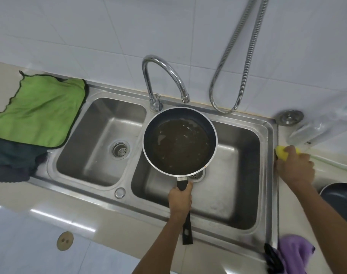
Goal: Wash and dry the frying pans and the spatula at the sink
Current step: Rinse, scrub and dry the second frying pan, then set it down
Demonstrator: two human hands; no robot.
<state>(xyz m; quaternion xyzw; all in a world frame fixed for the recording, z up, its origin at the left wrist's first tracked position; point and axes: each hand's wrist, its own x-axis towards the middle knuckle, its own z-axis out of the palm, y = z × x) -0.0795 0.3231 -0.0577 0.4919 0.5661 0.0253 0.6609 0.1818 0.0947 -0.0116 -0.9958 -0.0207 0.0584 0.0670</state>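
At the near edge a purple cloth (293, 252) lies on the surface. The left hand (180, 198) grips the black handle of a dark round frying pan (180, 141) with brown residue, held over the right steel sink basin (238, 175). Further right, the right hand (294, 167) closes on a yellow sponge (281, 152), below the chrome curved tap (164, 76).

The sink (218, 218) is brushed steel, dull and scuffed, while the tap (164, 76) at twelve o'clock shines like chrome, as does the ribbed metal hose (238, 62). The frying pan (179, 140) has a dark matt lining, greasy wet. At nine o'clock lies a fuzzy green cloth (40, 109); the counter (50, 210) looks glossy stone
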